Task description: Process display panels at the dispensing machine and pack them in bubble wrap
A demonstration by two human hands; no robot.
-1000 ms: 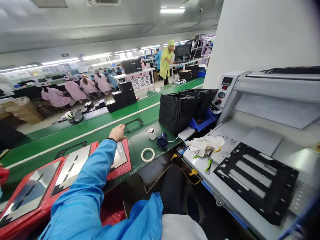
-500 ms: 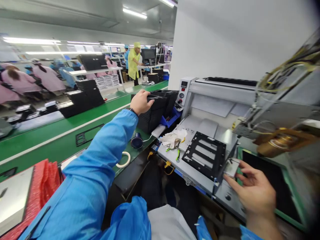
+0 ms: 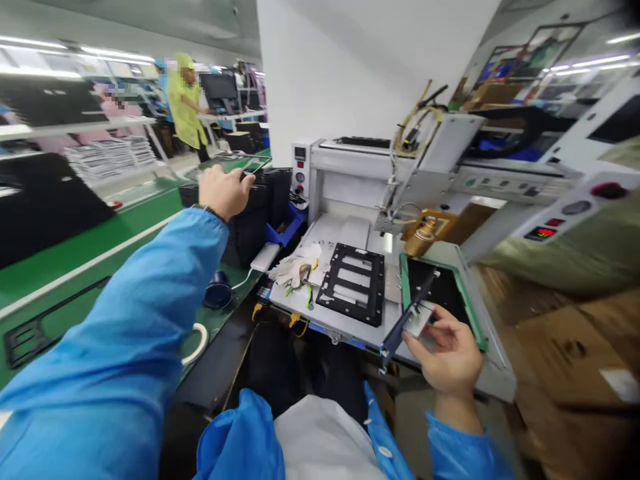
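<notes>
My left hand (image 3: 223,192) reaches over the stacks of black panels (image 3: 245,227), thumb and fingers closed on the edge of a thin dark frame (image 3: 257,160). Most of that frame is hidden behind the hand. My right hand (image 3: 445,350) pinches the silvery metal block of a long dark bar (image 3: 419,299), which looks like a squeegee. The bar is tilted above the front right of the machine's bed, partly in front of the green-rimmed screen (image 3: 405,267). Left of it, a black slotted plate (image 3: 371,283) lies flat on the bed.
White gloves (image 3: 297,267) and green-handled pliers (image 3: 309,293) lie on the machine bed (image 3: 325,230). A brass-coloured cylinder (image 3: 421,239) hangs over the screen. Left are a green conveyor (image 3: 125,250), a tape roll (image 3: 196,343) and a dark round cup (image 3: 218,291). Cardboard boxes (image 3: 565,353) stand right.
The view has swung right. My left hand has come to hold a thin frame above the stacks. My right hand keeps its hold on the bar, which is now raised clear and tilted.
</notes>
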